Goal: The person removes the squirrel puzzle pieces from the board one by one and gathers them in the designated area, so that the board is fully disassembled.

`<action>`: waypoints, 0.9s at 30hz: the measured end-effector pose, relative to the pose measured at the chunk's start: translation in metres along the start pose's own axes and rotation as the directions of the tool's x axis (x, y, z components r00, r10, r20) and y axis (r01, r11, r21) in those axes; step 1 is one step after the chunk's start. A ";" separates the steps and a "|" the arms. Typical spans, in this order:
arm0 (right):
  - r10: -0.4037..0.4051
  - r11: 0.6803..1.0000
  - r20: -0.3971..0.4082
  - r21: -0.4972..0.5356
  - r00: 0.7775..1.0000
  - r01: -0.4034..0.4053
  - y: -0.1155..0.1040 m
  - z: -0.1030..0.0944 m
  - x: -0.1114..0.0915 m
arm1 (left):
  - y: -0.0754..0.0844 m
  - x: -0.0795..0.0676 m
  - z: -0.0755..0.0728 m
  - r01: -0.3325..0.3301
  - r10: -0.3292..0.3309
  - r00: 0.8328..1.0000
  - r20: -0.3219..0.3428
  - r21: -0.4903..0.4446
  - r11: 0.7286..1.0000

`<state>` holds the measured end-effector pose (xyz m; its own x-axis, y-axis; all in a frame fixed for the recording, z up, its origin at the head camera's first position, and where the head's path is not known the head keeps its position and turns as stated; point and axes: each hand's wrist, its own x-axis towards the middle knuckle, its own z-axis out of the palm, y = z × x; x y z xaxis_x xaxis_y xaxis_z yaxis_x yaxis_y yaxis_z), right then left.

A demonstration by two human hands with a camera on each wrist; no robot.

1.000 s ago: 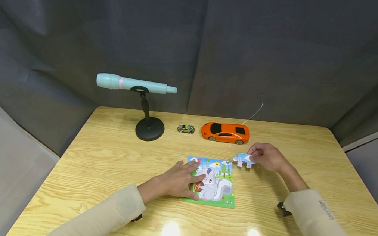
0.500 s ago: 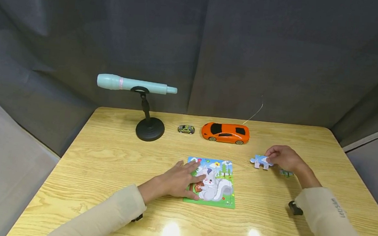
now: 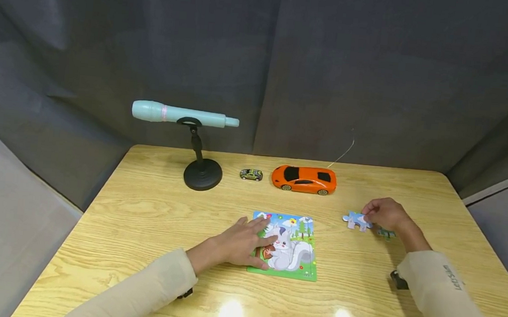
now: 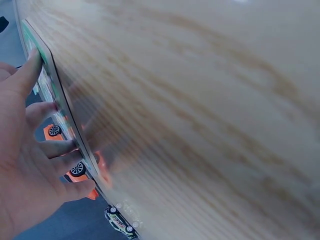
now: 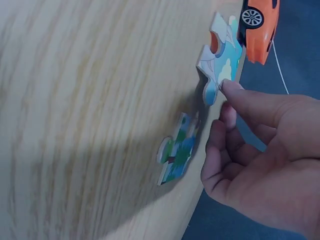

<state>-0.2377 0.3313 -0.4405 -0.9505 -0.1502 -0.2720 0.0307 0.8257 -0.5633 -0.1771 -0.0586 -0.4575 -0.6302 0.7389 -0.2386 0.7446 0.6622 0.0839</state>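
Behind and to the left of the squirrel puzzle (image 3: pixel 290 260), a matte, pale teal microphone (image 3: pixel 207 118) lies across a black stand (image 3: pixel 203 175) with a round base. The left hand (image 3: pixel 237 242) rests on the puzzle's left side, fingers spread and fairly straight; light, even pressure there should keep that flat, square, glossy sheet from sliding on the wood-grained bench (image 3: pixel 154 215). Behind the puzzle sit a small patterned car (image 3: pixel 251 174) and, slightly rightward, a smooth orange car (image 3: pixel 304 179). Right of the puzzle, well apart from the left hand, the right hand (image 3: pixel 386 213) pinches a blue piece (image 3: pixel 357 221) at its edge between thumb and finger; whether that piece touches the bench is hard to tell. It looks like stiff card, knobbed and notched, so a gentle edge grip, clear of the knob, would suit it best. Farther right of the puzzle lies a green piece (image 3: pixel 386 234), its outline similarly knobbed.
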 end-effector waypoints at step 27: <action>-0.097 0.993 -0.054 -0.067 0.994 0.093 -0.026 0.010 0.008 | -0.003 -0.002 0.010 -0.035 0.035 0.996 -0.082 0.011 0.999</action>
<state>-0.2430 0.3035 -0.4355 -0.9642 -0.2002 -0.1737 -0.0789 0.8425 -0.5329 -0.1762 -0.0633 -0.4672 -0.6195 0.7696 -0.1550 0.7683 0.6348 0.0815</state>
